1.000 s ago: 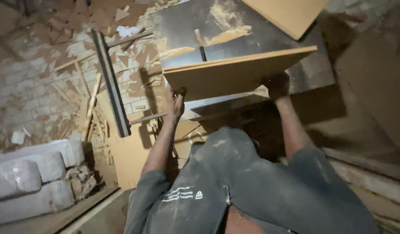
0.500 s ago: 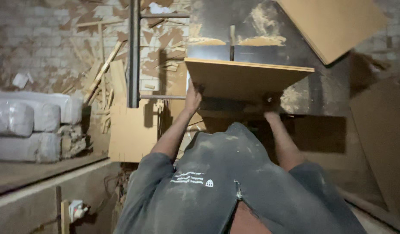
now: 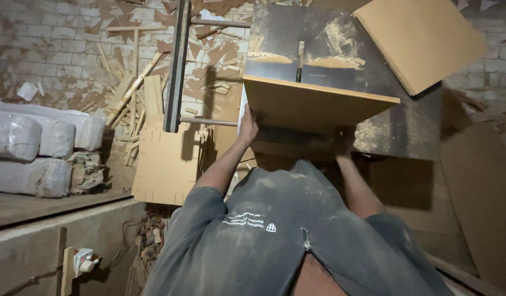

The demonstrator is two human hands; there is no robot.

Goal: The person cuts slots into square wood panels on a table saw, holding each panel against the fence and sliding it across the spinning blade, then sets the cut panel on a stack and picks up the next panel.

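Dim brick floor [image 3: 56, 49]; scattered offcuts [image 3: 132, 93]

Identified as a woodworking shop, rough and unfinished. Dark saw bench [image 3: 406, 131] found coated with sawdust [image 3: 340, 41], a blade slot [image 3: 300, 60] seen at its middle. Cut fibreboard panels [image 3: 423, 38] noted on and beside it. Floor [image 3: 61, 49] of pale brick observed littered with wood offcuts [image 3: 138, 87]. Wrapped bundles [image 3: 34, 137] stacked at one side.
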